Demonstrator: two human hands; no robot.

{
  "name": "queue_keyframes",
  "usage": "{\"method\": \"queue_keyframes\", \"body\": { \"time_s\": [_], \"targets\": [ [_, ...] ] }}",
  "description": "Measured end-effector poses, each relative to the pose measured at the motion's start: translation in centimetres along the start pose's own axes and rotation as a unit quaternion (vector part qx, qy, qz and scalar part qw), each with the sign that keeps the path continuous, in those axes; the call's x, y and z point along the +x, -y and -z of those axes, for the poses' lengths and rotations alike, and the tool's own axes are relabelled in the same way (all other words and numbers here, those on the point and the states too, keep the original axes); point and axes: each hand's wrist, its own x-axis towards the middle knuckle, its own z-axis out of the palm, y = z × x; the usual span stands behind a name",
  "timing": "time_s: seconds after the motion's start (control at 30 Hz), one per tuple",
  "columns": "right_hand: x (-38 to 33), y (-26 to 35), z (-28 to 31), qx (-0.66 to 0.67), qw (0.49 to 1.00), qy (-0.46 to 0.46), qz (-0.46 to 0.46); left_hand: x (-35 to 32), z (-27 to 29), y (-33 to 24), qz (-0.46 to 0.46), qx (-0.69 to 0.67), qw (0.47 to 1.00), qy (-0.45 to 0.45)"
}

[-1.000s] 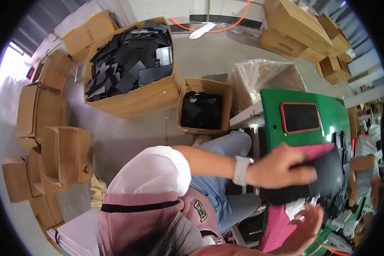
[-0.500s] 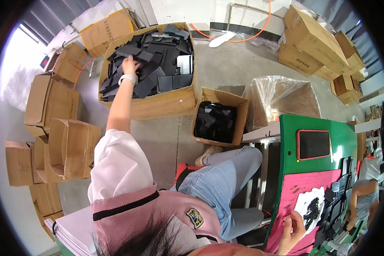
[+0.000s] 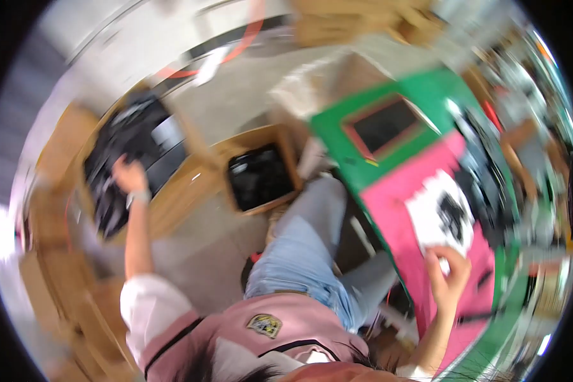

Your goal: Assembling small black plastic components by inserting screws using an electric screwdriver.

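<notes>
Nearest, to the left of the table (image 3: pixel 440 83), are the person's jeans (image 3: pixel 299 242), one knee close to its edge. On the table's near part is the right hand (image 3: pixel 449 274), its thumb and fingers curled toward each other at the edge of a white cloth (image 3: pixel 428 219); whether they pinch anything is too blurred to make out. The cloth lies on a pink mat (image 3: pixel 391 204) on the table, with small black bits (image 3: pixel 452 215) heaped on it.

Farther along the table top, black pieces (image 3: pixel 487 181) lie along its right side, and a red-edged phone (image 3: pixel 383 125) rests on the bare green at its far end.

Left of the table, on the floor, stands a small box (image 3: pixel 291 162) holding black things. Farther left of the table is a large box (image 3: pixel 188 183) full of black sheets (image 3: pixel 124 137). The left hand (image 3: pixel 129 175), a pale watch (image 3: pixel 138 196) on its wrist, is over these with fingers apart; blur hides whether it grips or touches one.

Just beyond the table's far end is a plastic-lined box (image 3: pixel 356 79). Well beyond the table, to its left, are a white strip (image 3: pixel 211 65) and an orange hose (image 3: pixel 251 32).
</notes>
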Motion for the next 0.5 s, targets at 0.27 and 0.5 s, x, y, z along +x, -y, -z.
{"method": "queue_keyframes", "body": {
  "time_s": [0.27, 0.5],
  "targets": [
    [2.2, -5.4, 6.6, -0.219, 0.959, -0.167, 0.064, -4.8, -1.8, -19.6, -0.16, -0.307, 0.935, 0.076],
    [6.8, -20.9, 12.9, -0.45, 0.821, -0.347, -0.052, -18.9, 4.4, -43.1, -0.274, -0.626, 0.682, 0.261]
  ]
}}
